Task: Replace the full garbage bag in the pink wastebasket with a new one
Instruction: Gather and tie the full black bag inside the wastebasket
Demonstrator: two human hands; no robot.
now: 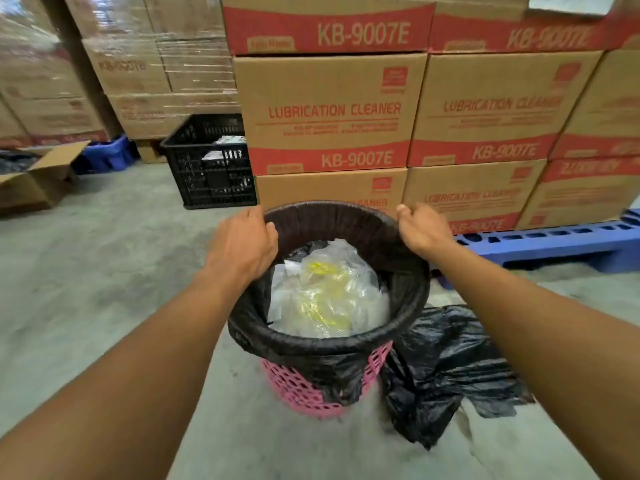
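The full garbage bag (pixel 346 344) is pinched at the pink wastebasket (pixel 294 389) rim by left hand (pixel 242 244) and right hand (pixel 420 226) (opposite sides); the fold should be peeled evenly.

Left hand (pixel 242 242) and right hand (pixel 420 226) outstretched, fingers (pixel 272 233) curled

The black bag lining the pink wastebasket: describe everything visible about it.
The black bag is thin, glossy, wrinkled plastic, folded over the rim of the pink wastebasket and hanging partway down its lattice side. It is open and holds crumpled clear plastic with yellow bits. The left hand and right hand grip its rim on opposite sides.
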